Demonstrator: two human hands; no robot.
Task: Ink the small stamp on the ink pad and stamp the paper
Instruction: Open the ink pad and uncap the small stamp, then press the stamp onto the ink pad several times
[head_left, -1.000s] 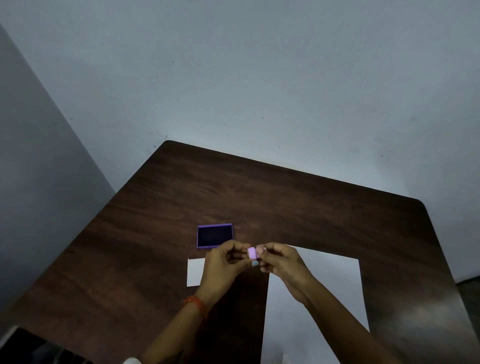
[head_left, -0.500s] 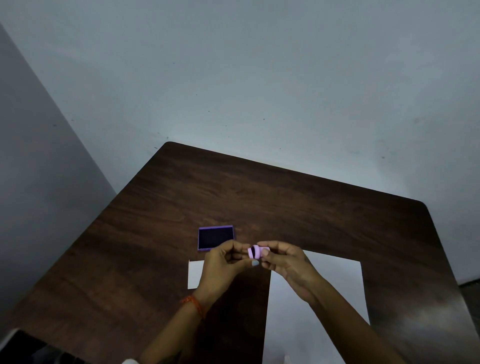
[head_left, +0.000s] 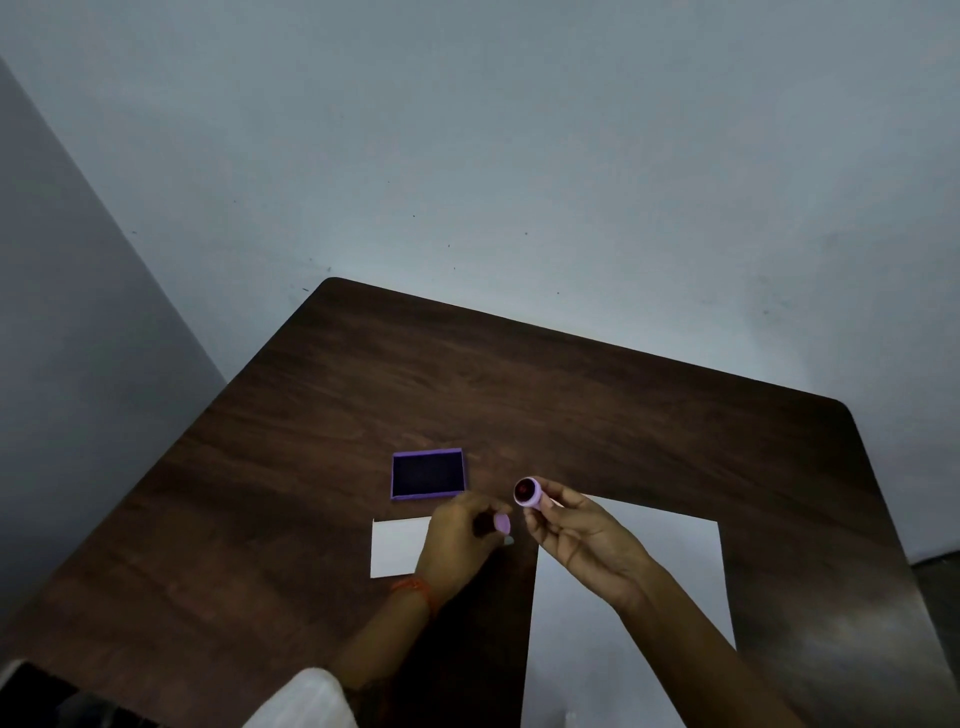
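My right hand holds the small pink round stamp by its body, its dark reddish face turned up and to the left. My left hand pinches the stamp's pink cap, a little lower and left of the stamp. The purple ink pad lies open on the table just behind my left hand, its dark pad showing. A large white sheet of paper lies under my right forearm.
A small white card lies partly under my left hand, in front of the ink pad. The dark wooden table stands against a pale wall; its far and right edges are rounded.
The two hands, joined on the capped stamp before, have drawn apart. The cap came off into my left hand and the stamp's face now shows in my right.
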